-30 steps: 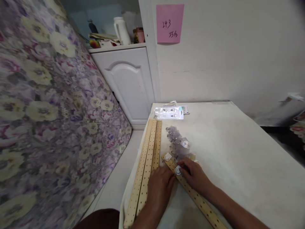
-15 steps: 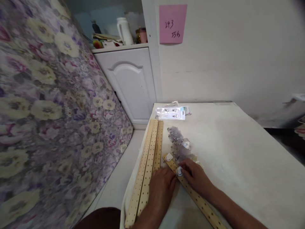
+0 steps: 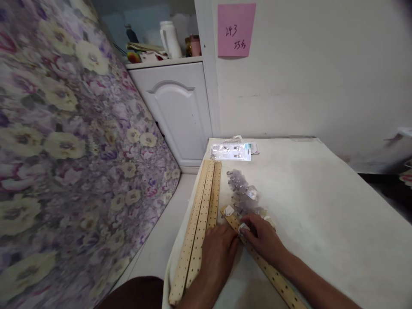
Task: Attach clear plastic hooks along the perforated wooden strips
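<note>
A narrow wooden strip with drilled holes [image 3: 273,277] lies slantwise on the table, running from the front right towards the middle. My left hand [image 3: 219,246] is closed at its left edge, fingertips on the strip near its far end. My right hand [image 3: 262,236] pinches a small white round piece [image 3: 243,228] against the strip's face; the fingers partly cover it. A white squarish piece [image 3: 228,210] sits on the strip's far tip. Just beyond my right hand lies a pile of small clear plastic pieces [image 3: 238,182], some with metal hooks.
Several more perforated wooden strips [image 3: 200,206] lie side by side along the table's left edge. Clear blister packs [image 3: 231,152] rest at the far edge of the white table [image 3: 322,214]. A floral curtain [image 3: 80,150] hangs left, beside a white cabinet [image 3: 178,111].
My right fingers have shifted slightly over the white round piece, covering more of it. My left hand stays at the strip, and the view has tilted a little.
</note>
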A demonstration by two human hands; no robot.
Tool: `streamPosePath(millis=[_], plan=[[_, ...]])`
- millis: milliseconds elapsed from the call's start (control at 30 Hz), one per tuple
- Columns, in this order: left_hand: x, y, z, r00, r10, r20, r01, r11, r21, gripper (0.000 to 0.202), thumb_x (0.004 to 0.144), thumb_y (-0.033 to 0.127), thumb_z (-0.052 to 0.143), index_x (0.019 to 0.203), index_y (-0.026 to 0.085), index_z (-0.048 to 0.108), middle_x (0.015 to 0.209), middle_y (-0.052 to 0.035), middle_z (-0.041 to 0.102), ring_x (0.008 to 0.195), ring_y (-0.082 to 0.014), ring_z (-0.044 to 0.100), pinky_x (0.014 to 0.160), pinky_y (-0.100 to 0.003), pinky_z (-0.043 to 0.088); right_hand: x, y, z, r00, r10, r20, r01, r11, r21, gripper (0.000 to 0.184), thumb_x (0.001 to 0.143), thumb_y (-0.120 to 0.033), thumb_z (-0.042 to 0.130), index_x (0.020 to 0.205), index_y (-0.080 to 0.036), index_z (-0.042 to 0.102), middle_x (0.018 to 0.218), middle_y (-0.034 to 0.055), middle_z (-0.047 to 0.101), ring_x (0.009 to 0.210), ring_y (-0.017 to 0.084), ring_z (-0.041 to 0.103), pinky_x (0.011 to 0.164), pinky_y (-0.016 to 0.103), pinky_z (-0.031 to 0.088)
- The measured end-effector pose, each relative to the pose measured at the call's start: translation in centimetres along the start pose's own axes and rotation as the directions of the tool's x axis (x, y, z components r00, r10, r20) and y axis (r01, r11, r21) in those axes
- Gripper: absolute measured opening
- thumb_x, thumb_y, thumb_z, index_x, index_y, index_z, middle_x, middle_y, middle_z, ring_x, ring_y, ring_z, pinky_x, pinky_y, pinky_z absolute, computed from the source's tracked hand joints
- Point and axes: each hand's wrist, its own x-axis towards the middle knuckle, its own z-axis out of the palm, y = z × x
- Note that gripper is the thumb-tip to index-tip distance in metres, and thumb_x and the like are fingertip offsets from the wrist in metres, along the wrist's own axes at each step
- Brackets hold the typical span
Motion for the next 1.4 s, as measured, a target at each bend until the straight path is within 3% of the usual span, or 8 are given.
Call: streamPosePath(millis=[400, 800, 1033, 1400], plan=[[-0.1, 0.0, 0.2, 1.0, 0.009, 0.007, -0.01, 0.998, 0.058, 0.011, 0.088, 0.023, 0.051, 0.086, 0.025, 0.062, 0.085, 0.0008, 0.063, 0.084, -0.02, 0.055, 0.073, -0.033, 0.034, 0.4, -0.3, 0.4, 0.998, 0.06, -0.024, -0.062, 0.997, -0.051, 0.014, 0.075, -0.026, 0.056, 0.086, -0.02, 0.06, 0.077, 0.0024, 0.064, 0.071, 0.019, 0.057, 0.065, 0.03, 0.041], [-0.2, 0.1, 0.1, 1.0, -0.004, -0.019, 0.004, 1.0, 0.026, 0.01, 0.085, 0.019, 0.053, 0.084, 0.024, 0.062, 0.086, 0.0005, 0.064, 0.087, -0.0205, 0.056, 0.075, -0.034, 0.035, 0.2, -0.3, 0.0, 0.999, 0.035, -0.011, -0.035, 0.999, -0.003, 0.025, 0.077, -0.025, 0.055, 0.1, -0.019, 0.061, 0.086, 0.0046, 0.067, 0.078, 0.02, 0.06, 0.072, 0.032, 0.045], [-0.1, 0.1, 0.0, 1.0, 0.005, -0.02, -0.005, 1.0, 0.025, 0.012, 0.084, 0.017, 0.053, 0.084, 0.024, 0.062, 0.085, -0.0004, 0.064, 0.085, -0.0205, 0.056, 0.075, -0.035, 0.037, 0.1, -0.3, -0.2, 1.0, 0.004, -0.006, -0.004, 1.0, 0.0, 0.023, 0.078, -0.026, 0.054, 0.099, -0.018, 0.061, 0.082, 0.0039, 0.065, 0.074, 0.019, 0.059, 0.069, 0.032, 0.045], [-0.2, -0.1, -0.2, 0.999, 0.003, -0.039, -0.006, 0.998, -0.056, 0.014, 0.081, 0.013, 0.054, 0.086, 0.023, 0.063, 0.085, -0.0004, 0.064, 0.086, -0.021, 0.056, 0.077, -0.034, 0.038, -0.5, 0.2, -0.7, 0.995, -0.033, -0.093, 0.038, 0.998, 0.059, 0.02, 0.085, -0.029, 0.049, 0.1, -0.019, 0.058, 0.089, 0.0044, 0.068, 0.074, 0.019, 0.06, 0.07, 0.032, 0.046]])
